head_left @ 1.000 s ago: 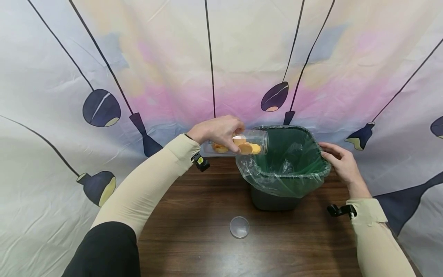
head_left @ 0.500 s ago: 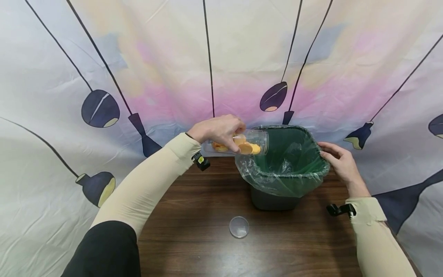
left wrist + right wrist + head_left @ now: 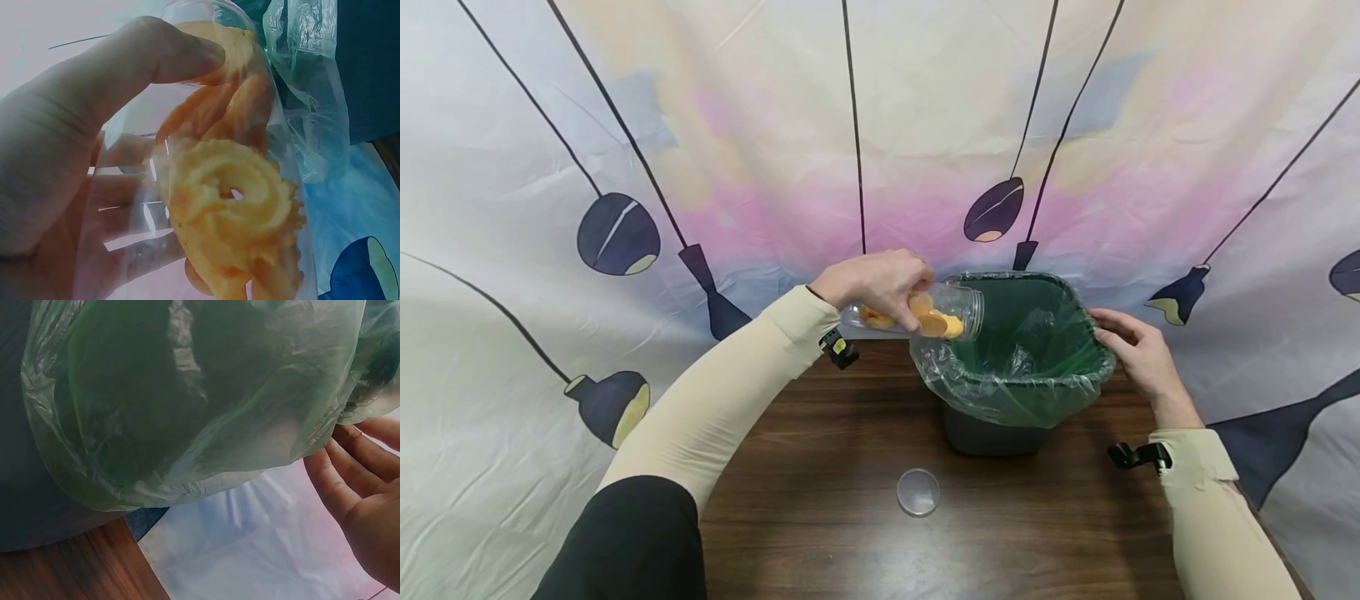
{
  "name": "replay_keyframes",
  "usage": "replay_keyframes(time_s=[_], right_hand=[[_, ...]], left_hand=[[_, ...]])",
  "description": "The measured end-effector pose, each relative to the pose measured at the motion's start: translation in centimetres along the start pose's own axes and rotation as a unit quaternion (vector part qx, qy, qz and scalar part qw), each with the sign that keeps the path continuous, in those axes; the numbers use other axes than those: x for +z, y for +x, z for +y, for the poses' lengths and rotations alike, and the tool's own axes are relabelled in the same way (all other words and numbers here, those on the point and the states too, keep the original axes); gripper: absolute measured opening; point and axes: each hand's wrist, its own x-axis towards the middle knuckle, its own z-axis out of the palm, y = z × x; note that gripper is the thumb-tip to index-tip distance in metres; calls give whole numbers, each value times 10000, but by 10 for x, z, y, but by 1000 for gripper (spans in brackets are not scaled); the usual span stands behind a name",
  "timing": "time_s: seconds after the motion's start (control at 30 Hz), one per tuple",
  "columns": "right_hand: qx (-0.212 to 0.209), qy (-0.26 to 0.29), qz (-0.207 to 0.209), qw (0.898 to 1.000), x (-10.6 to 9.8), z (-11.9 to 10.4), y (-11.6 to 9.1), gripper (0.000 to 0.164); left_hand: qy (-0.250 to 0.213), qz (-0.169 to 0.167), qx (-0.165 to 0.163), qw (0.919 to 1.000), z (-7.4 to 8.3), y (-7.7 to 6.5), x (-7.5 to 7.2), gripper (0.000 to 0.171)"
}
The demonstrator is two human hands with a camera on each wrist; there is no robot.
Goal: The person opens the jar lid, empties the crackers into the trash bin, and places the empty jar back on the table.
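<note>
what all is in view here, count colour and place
table: one, brown wood-grain, lower centre
bin: one, dark grey, on the table
bag: one, translucent green, lining the bin
disc: one, clear, on the table
jar: one, clear, sideways, mouth over the bin's left side
cookies: several, some hidden, yellow-orange, inside the jar
backdrop: one, pastel, lamp-printed, behind the table
wrist cameras: two, black, one per wrist
sleeves: two cream, on the forearms; one black, upper left arm
left hand: one, bare, gripping the jar
right hand: one, bare, touching the bag's right edge
</note>
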Motion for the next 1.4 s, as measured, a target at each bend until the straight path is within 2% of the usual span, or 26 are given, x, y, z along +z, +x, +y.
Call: replay_keyframes(time_s=[0.37, 0.77, 1.1, 1.4], right_hand=[[-64, -44, -35, 10000, 1, 5, 0, 41], [64, -48, 104, 9999, 1, 0, 0, 37], [-93, -11, -7, 10000, 2, 5, 1, 41], [14, -5, 12, 10000, 3, 6, 2, 40]], left_hand=[[121, -121, 23, 9999, 4, 2, -3, 34], [166, -206, -139, 9996, 7, 3, -4, 35], [137, -247, -159, 9995, 9, 5, -8, 36], [211, -283, -301, 9989, 12, 7, -10, 34]])
